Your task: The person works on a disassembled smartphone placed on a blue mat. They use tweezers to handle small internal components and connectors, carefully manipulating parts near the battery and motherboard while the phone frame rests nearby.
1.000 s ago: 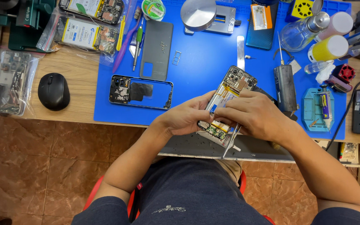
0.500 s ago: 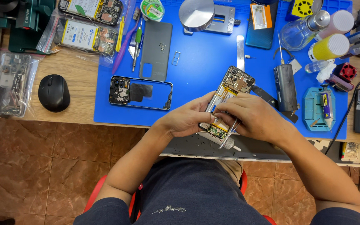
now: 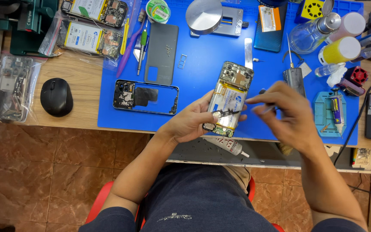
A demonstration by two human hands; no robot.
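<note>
While the left hand (image 3: 190,122) grips the opened phone (image 3: 228,99) from below-left, above the blue mat (image 3: 202,81) | long axis runs up-right, camera end away | right hand (image 3: 286,114) just right of it, fingers pinched, thing pinched unclear | left is nearer

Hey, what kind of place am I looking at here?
Most likely a phone repair bench. The left hand holds an opened smartphone with exposed battery and boards over a blue silicone work mat, beside a bare black phone frame and bagged phone parts.
</note>
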